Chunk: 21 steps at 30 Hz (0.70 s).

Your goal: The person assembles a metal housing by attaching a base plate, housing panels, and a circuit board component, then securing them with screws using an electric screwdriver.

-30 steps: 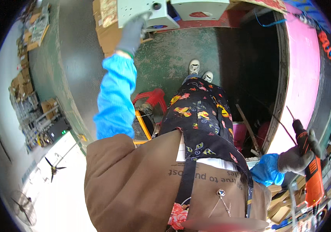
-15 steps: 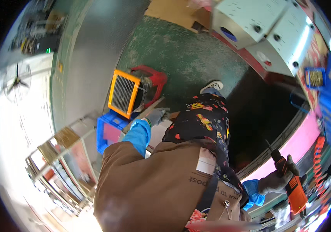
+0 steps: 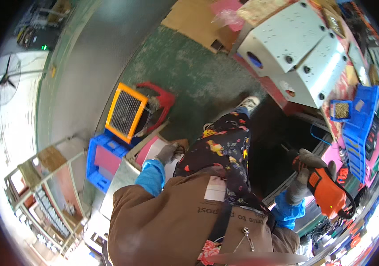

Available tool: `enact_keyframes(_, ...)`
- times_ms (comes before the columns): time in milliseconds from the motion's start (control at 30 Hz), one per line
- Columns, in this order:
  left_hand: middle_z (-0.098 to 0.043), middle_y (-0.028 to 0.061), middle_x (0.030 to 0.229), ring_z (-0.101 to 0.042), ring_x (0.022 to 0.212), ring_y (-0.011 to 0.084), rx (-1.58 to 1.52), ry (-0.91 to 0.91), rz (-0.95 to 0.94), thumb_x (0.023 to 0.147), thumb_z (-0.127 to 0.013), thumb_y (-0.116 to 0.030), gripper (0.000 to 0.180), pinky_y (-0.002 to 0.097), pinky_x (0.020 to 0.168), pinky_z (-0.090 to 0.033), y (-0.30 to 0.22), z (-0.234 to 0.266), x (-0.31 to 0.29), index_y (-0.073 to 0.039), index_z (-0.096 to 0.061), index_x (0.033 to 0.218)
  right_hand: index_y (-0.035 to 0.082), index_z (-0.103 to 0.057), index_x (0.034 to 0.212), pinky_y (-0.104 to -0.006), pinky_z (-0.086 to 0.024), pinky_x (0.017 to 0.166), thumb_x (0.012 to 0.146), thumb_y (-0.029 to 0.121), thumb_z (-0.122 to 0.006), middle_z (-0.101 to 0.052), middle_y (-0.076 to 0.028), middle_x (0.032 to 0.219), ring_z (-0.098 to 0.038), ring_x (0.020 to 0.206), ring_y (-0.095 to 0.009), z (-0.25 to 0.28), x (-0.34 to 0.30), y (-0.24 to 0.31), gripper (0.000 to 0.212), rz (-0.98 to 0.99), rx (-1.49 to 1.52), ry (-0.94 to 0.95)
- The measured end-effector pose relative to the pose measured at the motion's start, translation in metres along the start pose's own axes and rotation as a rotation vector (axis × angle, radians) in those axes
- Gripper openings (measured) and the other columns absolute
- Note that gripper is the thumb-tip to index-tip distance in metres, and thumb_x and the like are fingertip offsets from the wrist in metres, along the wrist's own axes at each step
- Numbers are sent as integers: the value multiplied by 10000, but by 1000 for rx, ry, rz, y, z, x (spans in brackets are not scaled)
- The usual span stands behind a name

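Observation:
My right hand (image 3: 302, 175), in a grey glove with a blue sleeve cover, is wrapped round an orange and black power drill (image 3: 328, 195). Its thin bit points away from me, over the dark floor beside the workbench. A small light glows on the drill's body, and a black loop hangs at its rear end. My left hand (image 3: 167, 153), gloved the same way, hangs low by my thigh, beside a pink and white surface. Its fingers look loosely bent and apart, with no held thing visible, though the fingertips are partly in shadow.
Two pale metal housings (image 3: 289, 37) stand on the bench at the right. Near them are a blue tray (image 3: 341, 111) of small parts and a blue bin (image 3: 361, 128). Left lie an orange-framed heater (image 3: 126, 113), a red stool (image 3: 163, 99) and a blue crate (image 3: 93, 162). Cardboard (image 3: 189, 22) covers floor ahead.
My view has turned, bringing more of the right-hand bench into sight. The drill in my right hand has come forward and its body is more side-on. My left hand stays low by my thigh.

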<state>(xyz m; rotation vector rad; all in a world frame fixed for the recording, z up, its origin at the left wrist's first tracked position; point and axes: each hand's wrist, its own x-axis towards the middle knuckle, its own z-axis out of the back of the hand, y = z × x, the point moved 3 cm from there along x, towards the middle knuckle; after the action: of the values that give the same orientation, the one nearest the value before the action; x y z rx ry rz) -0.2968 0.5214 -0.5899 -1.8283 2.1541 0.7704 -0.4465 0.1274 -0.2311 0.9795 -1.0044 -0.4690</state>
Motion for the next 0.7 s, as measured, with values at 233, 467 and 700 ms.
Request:
enact_keyframes(233, -585, 48, 862, -566, 716, 168, 449, -473, -525, 926, -492, -137, 211, 277, 570, -469, -133, -147, 73, -57, -557, 1109, 21, -240, 1355, -429, -509, 794, 762, 94, -641, -616, -126, 817, -624, 778, -248, 26, -4, 2, 720, -158, -55, -233)
enact_keyframes(467, -468, -37, 701, -465, 598, 76, 774, -293, -538, 894, -584, -232, 274, 229, 472, -407, -229, -334, 202, -81, -585, 1124, -39, -302, 1311, -349, -525, 723, 725, 5, -550, -602, -98, 817, -623, 713, -200, 63, 5, -37, 639, -626, 76, -388)
enact_keyframes(700, -519, -23, 766, -480, 641, 98, 1504, -464, -418, 818, -643, -472, 584, 286, 584, -429, -255, -406, 289, -31, -551, 1191, -43, -352, 1273, -289, -518, 605, 741, -17, -541, -607, -114, 827, -602, 623, -173, 60, 38, -132, 565, -800, 162, -538)
